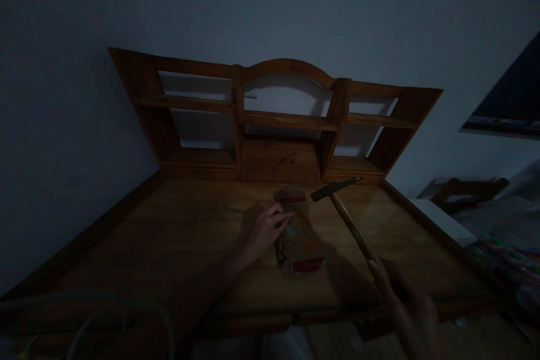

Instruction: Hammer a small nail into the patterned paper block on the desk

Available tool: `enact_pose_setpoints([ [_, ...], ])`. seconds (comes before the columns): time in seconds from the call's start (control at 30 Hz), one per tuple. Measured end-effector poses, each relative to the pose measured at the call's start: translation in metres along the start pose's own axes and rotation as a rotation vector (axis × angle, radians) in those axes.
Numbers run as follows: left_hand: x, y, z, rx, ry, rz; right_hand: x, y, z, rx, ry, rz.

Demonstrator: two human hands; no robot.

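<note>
My right hand (403, 301) is wrapped round the lower handle of a hammer (352, 225). The hammer's metal head is raised to the right of a small cardboard piece (307, 239) with red ends and many dark specks or holes. Over that cardboard's far left part, my left hand (270, 225) has its thumb and fingertips pinched together. Whatever is between those fingertips is too small and dark to make out. Dark wire-like pieces (280, 250) lie along the cardboard's left edge.
The cardboard rests on a wooden desk (198, 236) with raised side edges. A wooden shelf unit (289, 120) stands at its back against the wall. A wooden chair back (476, 187) and plastic-covered items are on the right. Pale cable-like loops (162, 315) cross the lower left.
</note>
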State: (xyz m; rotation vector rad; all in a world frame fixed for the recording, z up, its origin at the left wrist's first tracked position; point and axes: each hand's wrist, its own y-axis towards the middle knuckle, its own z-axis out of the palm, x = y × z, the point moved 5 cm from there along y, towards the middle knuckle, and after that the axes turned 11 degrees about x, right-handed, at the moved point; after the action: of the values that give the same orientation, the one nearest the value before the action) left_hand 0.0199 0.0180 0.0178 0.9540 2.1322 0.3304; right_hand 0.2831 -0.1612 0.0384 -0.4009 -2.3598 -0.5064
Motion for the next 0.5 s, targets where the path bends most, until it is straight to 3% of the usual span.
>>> enact_pose_setpoints([
  [0.13, -0.001, -0.002, 0.003, 0.047, 0.068, 0.05, -0.018, -0.003, -0.001, 0.015, 0.05, 0.045],
  [0.3, 0.0, -0.002, 0.004, 0.075, 0.165, 0.093, -0.056, -0.004, 0.004, 0.183, 0.104, 0.131],
  [0.5, -0.001, -0.004, 0.006, 0.096, 0.244, 0.093, -0.083, -0.001, 0.007, 0.205, 0.11, 0.243],
])
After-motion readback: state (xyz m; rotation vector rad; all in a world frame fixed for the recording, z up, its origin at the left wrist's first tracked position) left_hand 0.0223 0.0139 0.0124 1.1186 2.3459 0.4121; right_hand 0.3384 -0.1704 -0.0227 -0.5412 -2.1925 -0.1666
